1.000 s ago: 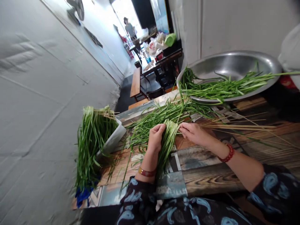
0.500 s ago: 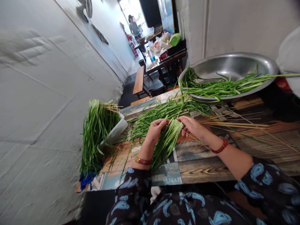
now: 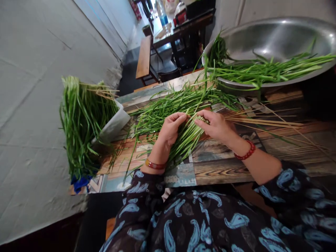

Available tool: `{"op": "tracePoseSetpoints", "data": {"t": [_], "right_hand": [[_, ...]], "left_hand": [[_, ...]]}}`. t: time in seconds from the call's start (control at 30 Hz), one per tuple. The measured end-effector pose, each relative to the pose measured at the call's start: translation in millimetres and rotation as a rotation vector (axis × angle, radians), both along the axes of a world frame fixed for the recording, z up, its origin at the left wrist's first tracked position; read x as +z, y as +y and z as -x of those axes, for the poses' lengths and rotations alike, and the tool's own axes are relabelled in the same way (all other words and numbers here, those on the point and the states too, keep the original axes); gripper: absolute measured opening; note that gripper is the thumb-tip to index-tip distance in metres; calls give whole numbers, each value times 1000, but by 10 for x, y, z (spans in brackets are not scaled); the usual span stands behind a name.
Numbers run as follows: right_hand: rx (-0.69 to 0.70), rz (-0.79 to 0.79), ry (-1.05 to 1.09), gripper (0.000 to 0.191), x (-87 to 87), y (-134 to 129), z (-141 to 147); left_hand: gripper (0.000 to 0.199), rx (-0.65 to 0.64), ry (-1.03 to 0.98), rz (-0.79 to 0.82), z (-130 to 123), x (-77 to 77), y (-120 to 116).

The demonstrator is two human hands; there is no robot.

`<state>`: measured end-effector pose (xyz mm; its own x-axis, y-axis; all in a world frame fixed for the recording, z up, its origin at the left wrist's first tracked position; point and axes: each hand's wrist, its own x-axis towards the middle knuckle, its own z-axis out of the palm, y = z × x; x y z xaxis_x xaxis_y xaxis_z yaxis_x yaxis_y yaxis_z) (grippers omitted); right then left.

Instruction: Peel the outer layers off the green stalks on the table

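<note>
A bundle of garlic chives (image 3: 187, 140) lies on the table in front of me, its pale ends up between my two hands. My left hand (image 3: 172, 127) is closed in a pinch on a chive at the top left of that bundle. From the other side, my right hand (image 3: 216, 126) curls its fingers around the pale ends; whether it also has a stick in it is hidden. Loose chives (image 3: 170, 108) spread over the table just beyond the hands. Thin bamboo skewers (image 3: 265, 121) lie to the right of my right hand.
At the left, skewered chives (image 3: 84, 119) hang over a white plastic container (image 3: 112, 124) by the wall. A large steel basin (image 3: 278, 33) with more chives (image 3: 273, 70) stands at the back right. Beyond are a wooden bench (image 3: 144, 57) and another table with bottles.
The view has tilted down and closer. My right hand's fingers have shifted on the pale ends, and the thin stick seen under that hand no longer shows. My left hand keeps its pinch.
</note>
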<state>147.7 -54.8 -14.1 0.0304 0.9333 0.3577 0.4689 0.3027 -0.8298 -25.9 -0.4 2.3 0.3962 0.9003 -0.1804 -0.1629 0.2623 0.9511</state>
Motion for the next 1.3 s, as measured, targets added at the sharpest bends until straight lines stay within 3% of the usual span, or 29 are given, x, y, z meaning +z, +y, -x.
{"op": "tracePoseSetpoints", "data": {"t": [0.37,1.3], "right_hand": [[7,15,-29,20,16,-47,-37],[33,-68,-77,16,-10,-41,-46]], "left_hand": [[22,29,78,-155,2,-3,-38],[22,12,110,-225,12,-6,-57]]}}
